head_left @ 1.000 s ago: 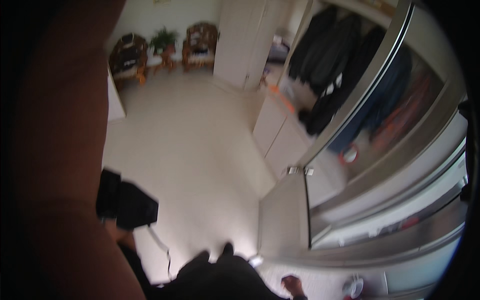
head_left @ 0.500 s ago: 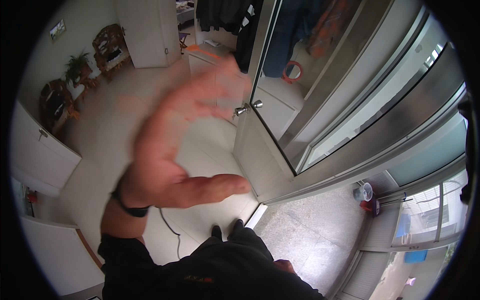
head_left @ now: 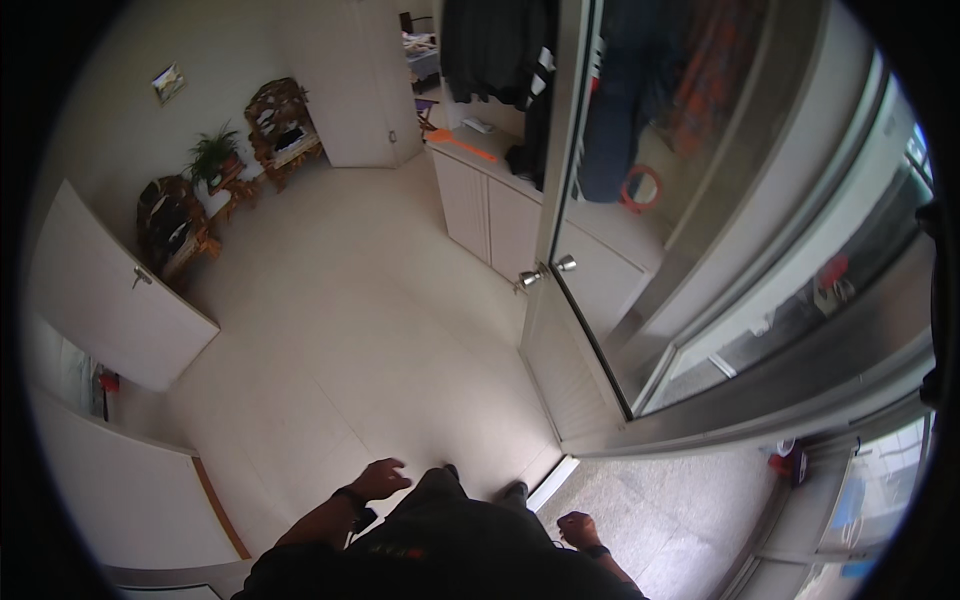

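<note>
My left hand (head_left: 380, 479) hangs low over the pale floor, just left of my body, with its fingers loosely bent, apart and holding nothing. A dark band (head_left: 357, 507) sits around that wrist. My right hand (head_left: 577, 530) is on the other side of my body, over the grey paving past the door sill. Its fingers are curled in, and no object shows in them. A dark band (head_left: 596, 551) is on this wrist too. Nearest to me on the right stands the open glazed door (head_left: 590, 385) with a metal knob (head_left: 531, 276). Neither hand touches it.
A white sill strip (head_left: 552, 484) crosses the doorway by my feet. A low cabinet (head_left: 490, 205) stands behind the door, with dark clothes (head_left: 497, 50) hanging above. Carved wooden chairs (head_left: 172, 228) and a potted plant (head_left: 214, 155) line the far left. A white door (head_left: 120, 285) juts in at left.
My left hand has dropped from high in front of the view, near the door knob, down beside my body. My right hand has come further into view. The whole view has shifted.
</note>
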`<state>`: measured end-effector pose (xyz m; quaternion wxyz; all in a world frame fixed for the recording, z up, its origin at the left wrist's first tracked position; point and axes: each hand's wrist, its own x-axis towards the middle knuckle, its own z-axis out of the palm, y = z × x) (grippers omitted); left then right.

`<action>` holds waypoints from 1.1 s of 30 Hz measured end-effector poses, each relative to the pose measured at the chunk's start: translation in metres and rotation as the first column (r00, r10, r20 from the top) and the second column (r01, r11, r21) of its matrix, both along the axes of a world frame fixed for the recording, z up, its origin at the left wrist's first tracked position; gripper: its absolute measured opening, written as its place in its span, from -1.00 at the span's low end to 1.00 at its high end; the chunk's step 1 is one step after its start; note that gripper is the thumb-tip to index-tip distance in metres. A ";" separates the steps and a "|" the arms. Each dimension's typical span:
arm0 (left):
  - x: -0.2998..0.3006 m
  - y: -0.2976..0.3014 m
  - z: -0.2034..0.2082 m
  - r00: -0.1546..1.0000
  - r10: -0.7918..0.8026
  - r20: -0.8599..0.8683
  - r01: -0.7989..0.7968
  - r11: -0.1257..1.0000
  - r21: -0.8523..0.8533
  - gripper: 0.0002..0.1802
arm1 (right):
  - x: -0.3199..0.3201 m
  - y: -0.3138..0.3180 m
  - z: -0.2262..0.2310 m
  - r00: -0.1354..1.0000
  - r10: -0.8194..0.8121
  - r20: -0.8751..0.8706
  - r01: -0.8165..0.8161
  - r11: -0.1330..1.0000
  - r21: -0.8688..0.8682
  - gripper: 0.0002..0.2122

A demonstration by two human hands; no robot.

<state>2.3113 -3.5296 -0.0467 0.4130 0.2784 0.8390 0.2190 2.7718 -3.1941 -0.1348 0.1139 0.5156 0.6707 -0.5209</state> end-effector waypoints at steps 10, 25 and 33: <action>-0.111 -0.158 -0.125 0.611 0.771 0.180 -0.700 0.632 -0.333 -0.65 | -0.222 0.089 -0.035 0.603 0.787 0.135 -0.777 0.539 0.325 -0.59; -0.581 0.003 -0.085 0.525 0.752 0.398 -0.819 0.574 -0.004 -0.66 | -0.666 0.126 -0.068 0.608 0.775 0.170 -0.766 0.517 0.381 -0.62; -0.810 0.029 -0.130 0.651 0.692 0.313 -0.729 0.684 0.006 -0.68 | -0.914 0.203 -0.140 0.603 0.769 0.211 -0.797 0.578 0.174 -0.56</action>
